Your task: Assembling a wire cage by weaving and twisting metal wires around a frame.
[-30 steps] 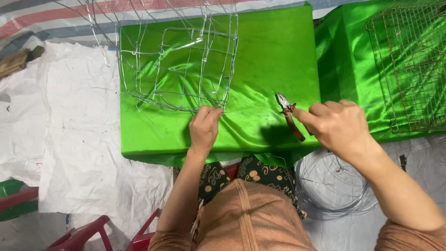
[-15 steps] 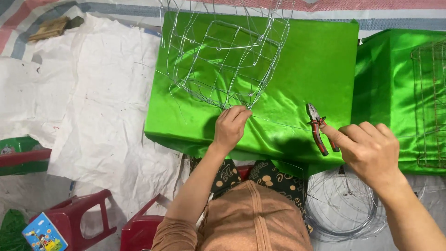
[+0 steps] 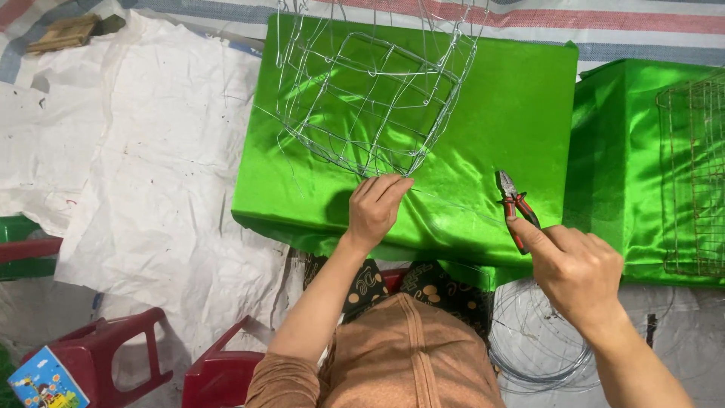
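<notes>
A silver wire frame (image 3: 370,98), shaped like an open basket of squares, rests on a box covered in shiny green cloth (image 3: 521,98). My left hand (image 3: 376,210) pinches the frame's near corner. A thin wire strand runs from there across the cloth toward red-handled pliers (image 3: 513,202), which lie near the box's front right edge. My right hand (image 3: 578,268) has its index finger stretched onto the pliers' handle ends and its other fingers curled. Whether it pinches the thin strand is unclear.
A second green-covered box (image 3: 619,151) at the right carries a rusty wire grid (image 3: 695,174). A coil of wire (image 3: 540,340) lies on the floor under my right arm. Red plastic stools (image 3: 121,347) stand at lower left on white sheeting (image 3: 151,174).
My right hand drew back from the pliers toward me, and its index finger now rests on the handles. My left hand has stayed on the frame's corner. The view has shifted left.
</notes>
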